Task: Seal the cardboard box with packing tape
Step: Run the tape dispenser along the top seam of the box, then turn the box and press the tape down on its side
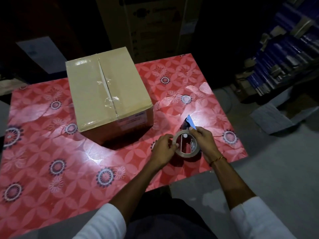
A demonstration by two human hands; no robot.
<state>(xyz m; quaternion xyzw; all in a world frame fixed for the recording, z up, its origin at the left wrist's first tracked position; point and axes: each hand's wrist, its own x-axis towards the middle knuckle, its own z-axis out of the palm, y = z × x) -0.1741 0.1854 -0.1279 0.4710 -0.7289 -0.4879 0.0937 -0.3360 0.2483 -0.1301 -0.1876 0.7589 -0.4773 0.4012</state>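
A tan cardboard box stands on the red flower-patterned table, its top flaps closed with a narrow gap along the centre seam and shiny tape patches across it. Right of the box and nearer me, both hands hold a roll of clear packing tape just above the table. My left hand pinches the roll's left rim. My right hand grips its right side together with a blue-handled cutter that points away from me.
A tall printed carton stands behind the table. Stacked blue books or boxes fill shelves at the right. Grey floor with a flat grey sheet lies to the right of the table's edge.
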